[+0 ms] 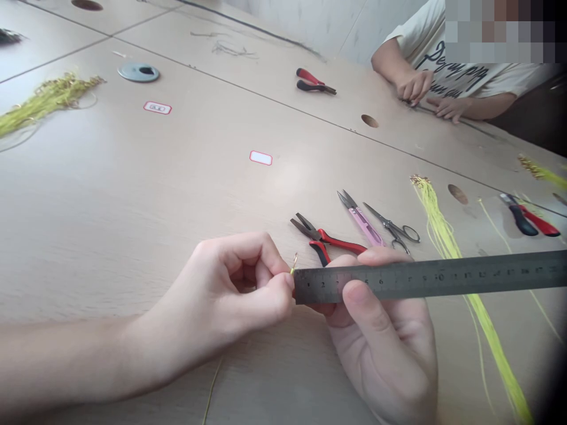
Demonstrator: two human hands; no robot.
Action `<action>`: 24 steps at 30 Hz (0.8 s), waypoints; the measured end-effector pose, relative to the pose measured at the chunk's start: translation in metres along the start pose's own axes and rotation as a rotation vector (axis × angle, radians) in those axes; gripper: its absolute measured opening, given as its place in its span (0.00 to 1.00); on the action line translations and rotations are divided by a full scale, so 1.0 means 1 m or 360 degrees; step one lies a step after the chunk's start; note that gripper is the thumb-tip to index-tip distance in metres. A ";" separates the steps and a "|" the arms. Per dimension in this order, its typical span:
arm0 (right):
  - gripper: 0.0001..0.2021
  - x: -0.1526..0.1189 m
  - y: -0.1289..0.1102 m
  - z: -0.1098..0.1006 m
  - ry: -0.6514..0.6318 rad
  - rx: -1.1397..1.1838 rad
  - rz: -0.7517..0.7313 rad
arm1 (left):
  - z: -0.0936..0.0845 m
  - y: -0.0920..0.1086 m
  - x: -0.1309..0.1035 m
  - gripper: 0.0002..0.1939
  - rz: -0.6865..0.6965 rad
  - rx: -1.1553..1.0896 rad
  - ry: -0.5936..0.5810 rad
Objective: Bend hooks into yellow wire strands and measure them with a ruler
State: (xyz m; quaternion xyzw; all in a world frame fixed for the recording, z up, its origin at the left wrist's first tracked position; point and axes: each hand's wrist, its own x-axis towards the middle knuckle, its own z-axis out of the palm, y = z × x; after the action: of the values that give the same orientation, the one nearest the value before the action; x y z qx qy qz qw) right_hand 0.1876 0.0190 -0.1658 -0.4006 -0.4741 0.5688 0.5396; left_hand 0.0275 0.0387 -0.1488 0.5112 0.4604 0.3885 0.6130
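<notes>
Between the thumb and forefinger of my left hand (239, 289) is pinched a yellow-green cord (292, 271) with a small copper-coloured metal end (295, 260). The pinch is right at the left end of a steel ruler (416, 280). My right hand (385, 342) grips that ruler, thumb in front and fingers behind, near its low numbers. The ruler is nearly level and runs off the right edge. A thin strand of cord (212, 389) shows below my left forearm. Just beyond my hands lie red-and-black pliers (319, 236), partly hidden by my right hand.
Pink thread snips (365, 226) and scissors (390, 227) lie past the pliers. A yellow-green cord bundle (443, 224) runs along the right; another bundle (44, 106) is far left. Labels (261, 157), a round grey disc (133, 72) and more pliers (314, 85) are farther off. Another person's hands (416, 88) work opposite.
</notes>
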 end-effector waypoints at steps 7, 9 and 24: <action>0.10 -0.001 0.001 -0.002 -0.0008 0.0043 0.0009 | 0.000 0.001 0.000 0.09 0.0019 -0.0014 -0.0003; 0.10 -0.001 0.001 -0.002 -0.0019 0.0069 0.0014 | 0.001 0.000 0.000 0.09 0.0028 -0.0018 0.0003; 0.07 0.000 0.000 0.003 0.0029 0.0088 0.0022 | 0.001 -0.005 0.002 0.09 -0.0044 -0.0229 0.0005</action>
State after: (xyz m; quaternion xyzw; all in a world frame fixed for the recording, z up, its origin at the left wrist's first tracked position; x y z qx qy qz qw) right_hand 0.1852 0.0186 -0.1649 -0.3940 -0.4505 0.5816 0.5509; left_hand 0.0288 0.0394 -0.1537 0.4590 0.4393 0.4129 0.6526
